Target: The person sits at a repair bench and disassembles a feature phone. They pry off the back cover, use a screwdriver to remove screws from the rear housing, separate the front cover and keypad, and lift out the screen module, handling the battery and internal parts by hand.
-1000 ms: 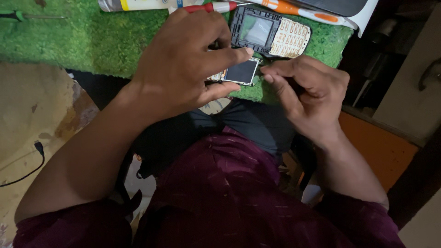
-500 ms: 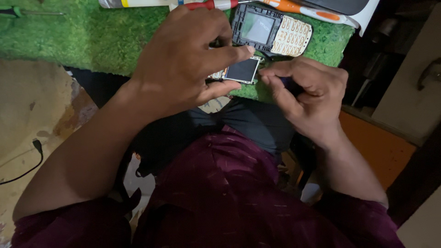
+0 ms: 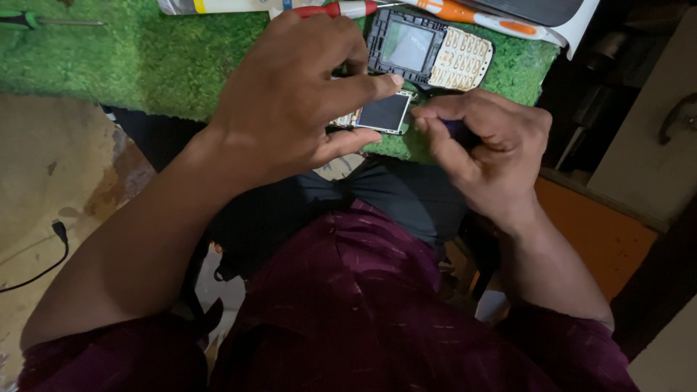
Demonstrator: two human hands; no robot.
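Left hand pinching small dark square display module at frame's upper centre, partly hidden; right hand curled shut, contents unclear. One opened grey phone frame, three cut-off screwdrivers above.

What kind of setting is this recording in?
Probably a small phone-repair bench: an opened phone housing with keypad, screwdrivers on a green mat, and a loose screen module in the left hand.
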